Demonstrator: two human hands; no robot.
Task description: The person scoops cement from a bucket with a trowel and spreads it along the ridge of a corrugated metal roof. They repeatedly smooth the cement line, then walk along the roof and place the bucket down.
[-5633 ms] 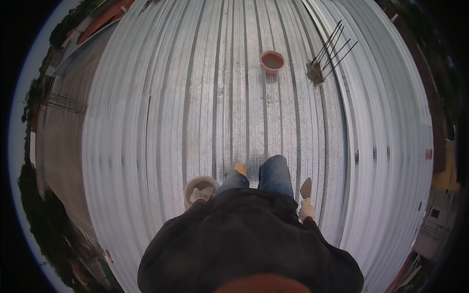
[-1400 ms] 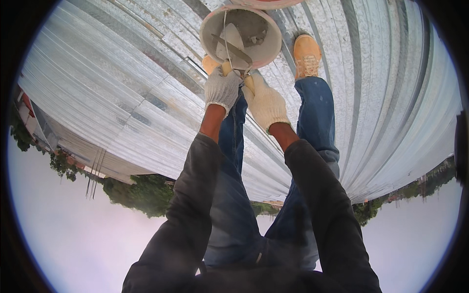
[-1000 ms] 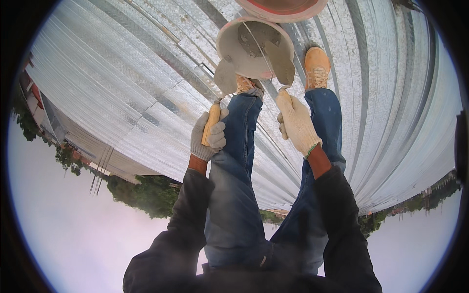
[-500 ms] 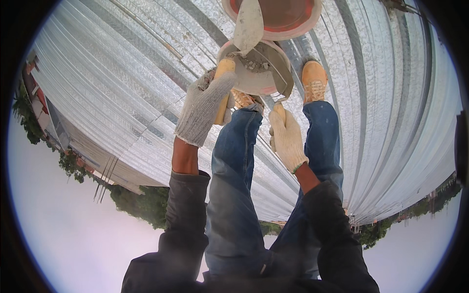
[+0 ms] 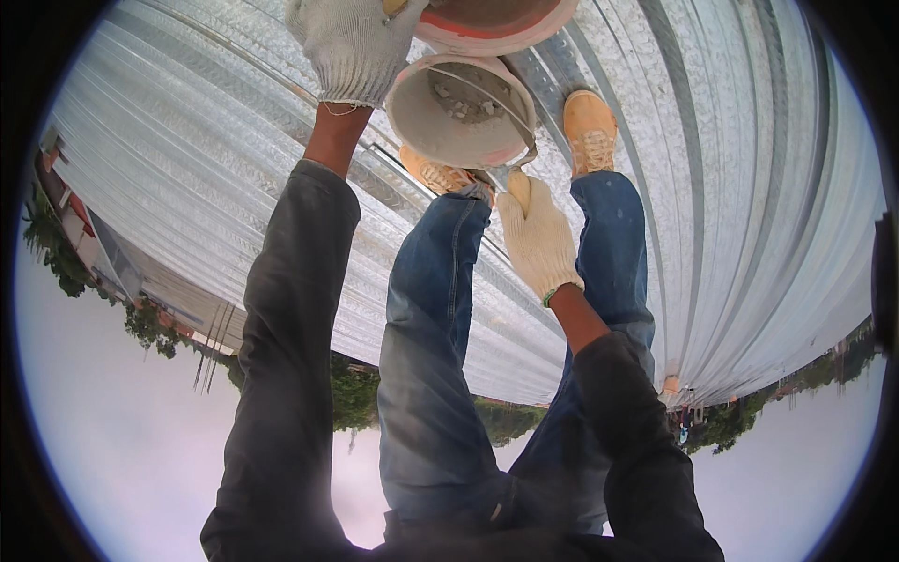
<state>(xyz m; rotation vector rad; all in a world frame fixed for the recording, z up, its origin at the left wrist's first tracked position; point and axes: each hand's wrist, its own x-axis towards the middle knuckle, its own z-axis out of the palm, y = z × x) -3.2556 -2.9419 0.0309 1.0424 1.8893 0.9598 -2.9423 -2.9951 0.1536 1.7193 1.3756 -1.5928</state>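
My left hand [image 5: 361, 47], in a whitish knit glove, is stretched out to the far edge of view. It is closed round a pale yellow handle [image 5: 394, 6]; the rest of that trowel is out of sight. My right hand [image 5: 538, 239], gloved too, grips the wooden handle [image 5: 519, 190] of a second trowel at the near right rim of a whitish bucket [image 5: 421, 131]. That trowel's blade is hard to make out at this angle. Inside the bucket lie grey lumps of mortar [image 5: 473, 101].
A larger reddish tub [image 5: 496, 23] with a pale rim stands beyond the bucket. My orange shoes [image 5: 590, 131] rest on ridged metal sheeting [image 5: 749, 187], either side of the bucket. Trees [image 5: 354, 393] and thin upright rods [image 5: 213, 347] show past the sheeting's edge.
My left hand has moved away from me, past the bucket, carrying its trowel beyond view. The right hand has shifted slightly left and forward, and its trowel's blade has turned.
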